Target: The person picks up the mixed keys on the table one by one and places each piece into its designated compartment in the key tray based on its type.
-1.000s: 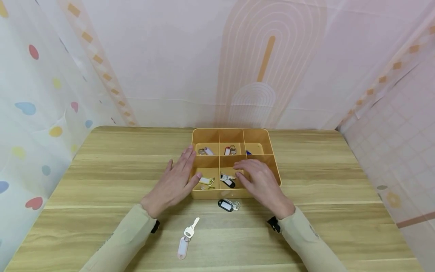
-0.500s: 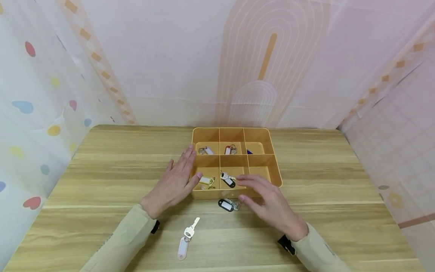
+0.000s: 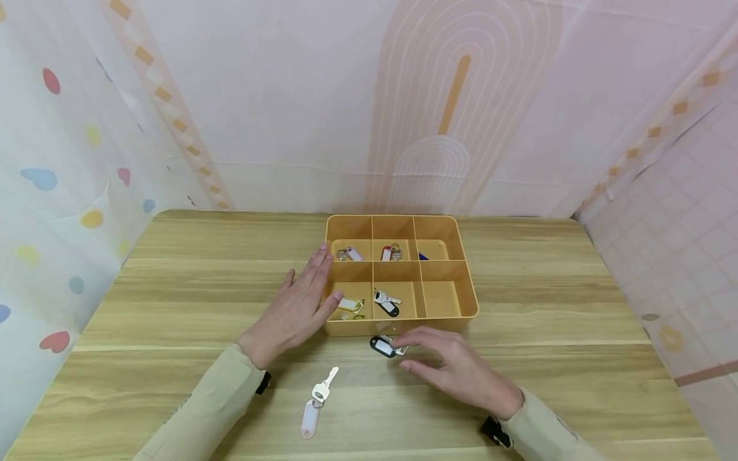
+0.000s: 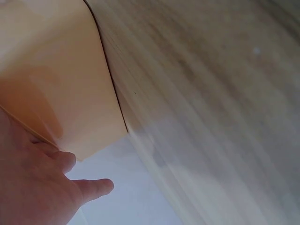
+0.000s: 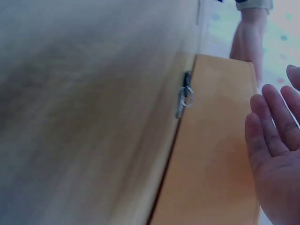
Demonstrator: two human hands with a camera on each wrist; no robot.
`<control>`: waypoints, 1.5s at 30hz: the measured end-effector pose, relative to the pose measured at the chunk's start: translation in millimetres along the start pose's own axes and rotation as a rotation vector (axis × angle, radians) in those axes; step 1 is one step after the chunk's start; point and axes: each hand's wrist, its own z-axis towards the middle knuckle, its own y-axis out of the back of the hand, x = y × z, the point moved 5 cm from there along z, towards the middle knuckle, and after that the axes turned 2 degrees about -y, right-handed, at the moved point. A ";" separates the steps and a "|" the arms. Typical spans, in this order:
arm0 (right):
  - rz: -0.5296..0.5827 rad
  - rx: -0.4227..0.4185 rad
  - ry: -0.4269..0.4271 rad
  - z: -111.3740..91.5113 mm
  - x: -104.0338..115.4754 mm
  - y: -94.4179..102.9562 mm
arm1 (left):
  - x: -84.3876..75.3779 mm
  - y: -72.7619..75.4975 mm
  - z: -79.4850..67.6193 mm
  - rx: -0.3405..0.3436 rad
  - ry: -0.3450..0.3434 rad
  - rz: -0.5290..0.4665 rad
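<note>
My left hand [image 3: 293, 308] lies with straight fingers along the left rim of a yellow-orange six-compartment box [image 3: 426, 327]. In the left wrist view, the fingers of this hand [image 4: 37, 180] rest at the box's edge. My right hand [image 3: 464, 371] is just in front of the box, fingers extended and holding nothing. Its fingertips overlap the key end of a black-tagged key [image 3: 382, 346] lying against the front wall. The right wrist view shows that key's ring [image 5: 187, 97] beside the box. Closer to me lies a key [image 3: 321, 392] with a pale pink tag [image 3: 309, 419].
In the box are a yellow-tagged key [image 3: 348, 305], another black-tagged key [image 3: 388, 298], a lilac-tagged key [image 3: 353, 254], a red-tagged key [image 3: 387, 253] and something blue [image 3: 423, 257]. A patterned curtain [image 3: 277, 96] borders the wooden table [image 3: 548, 288].
My right hand has drawn back from over the front compartments toward me, down to the black-tagged key before the box. The left hand has stayed on the rim.
</note>
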 end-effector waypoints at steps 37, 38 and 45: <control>-0.300 0.170 -0.111 0.2 -20.4 -9.5 | 0.6 -1.2 -0.2 -0.019 -0.023 -0.008; -0.315 0.177 -0.111 0.7 -20.3 -10.3 | 0.6 -1.3 -0.4 -0.019 -0.023 -0.008; -0.424 0.195 -0.078 5.3 -18.8 -16.9 | 0.2 -1.1 -0.8 -0.025 -0.030 -0.020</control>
